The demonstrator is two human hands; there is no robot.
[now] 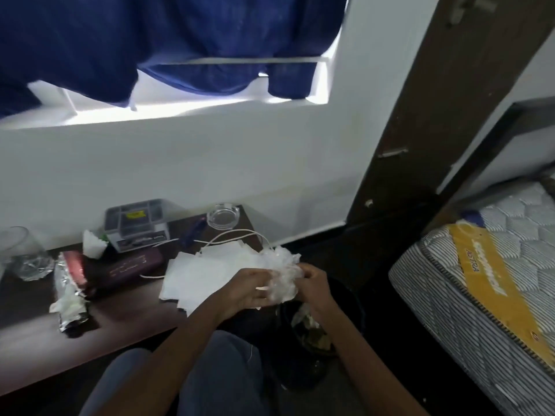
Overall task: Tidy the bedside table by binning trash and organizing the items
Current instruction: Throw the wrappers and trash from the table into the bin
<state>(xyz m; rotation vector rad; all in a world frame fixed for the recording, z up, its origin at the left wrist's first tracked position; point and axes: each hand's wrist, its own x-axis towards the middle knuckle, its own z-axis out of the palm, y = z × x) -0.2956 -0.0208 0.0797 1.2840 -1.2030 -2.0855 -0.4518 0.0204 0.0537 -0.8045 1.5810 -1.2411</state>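
The left hand and right hand both pinch the crinkly plastic above the bin. If it springs open, it may miss and fall on the floor.

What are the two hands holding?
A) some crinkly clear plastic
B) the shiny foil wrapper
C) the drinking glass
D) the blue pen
A: the left hand and right hand both grip the crumpled clear plastic, while the foil wrapper, glass and pen sit untouched on the table.
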